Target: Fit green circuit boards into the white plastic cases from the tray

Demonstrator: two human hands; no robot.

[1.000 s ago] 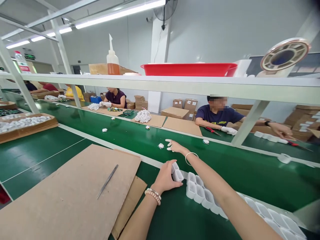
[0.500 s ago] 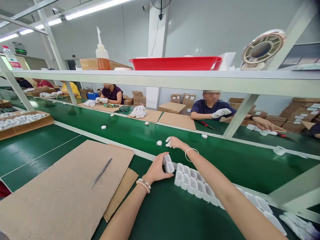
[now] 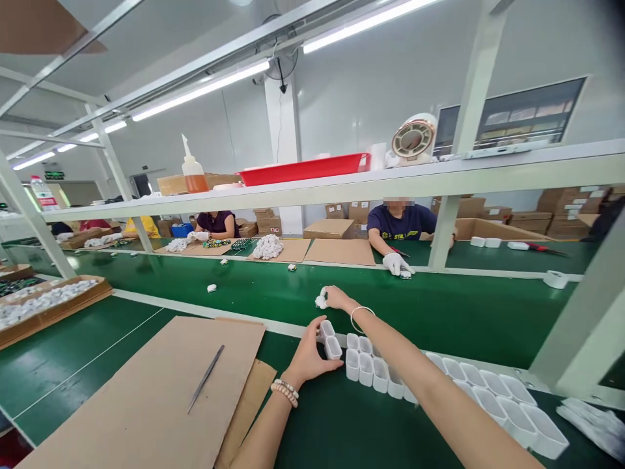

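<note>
My left hand [image 3: 308,358] is closed around a pair of white plastic cups [image 3: 333,347] at the near edge of the green conveyor belt, thumb on the near side and fingers behind. Over the belt, the covered fingertips of my right hand [image 3: 338,298] are closed on a small white part [image 3: 319,303]; white coverings and part partly blend together. Just right of the held pair, rows of open white cups [image 3: 366,369] stand on the green bench, partly hidden by my right forearm. More cups [image 3: 516,423] continue to the right.
Tweezers [image 3: 206,379] lie on a cardboard sheet [image 3: 146,391] at left. A box of white parts [image 3: 46,304] stands further left. A co-worker's gloved hand [image 3: 396,263] touches a part across the belt. A shelf [image 3: 293,197] with a red tray [image 3: 303,170] spans above.
My right hand has closed the gap to the small white part on the belt. The co-worker opposite has lowered a gloved hand to the belt. My view has tilted up and turned right.
</note>
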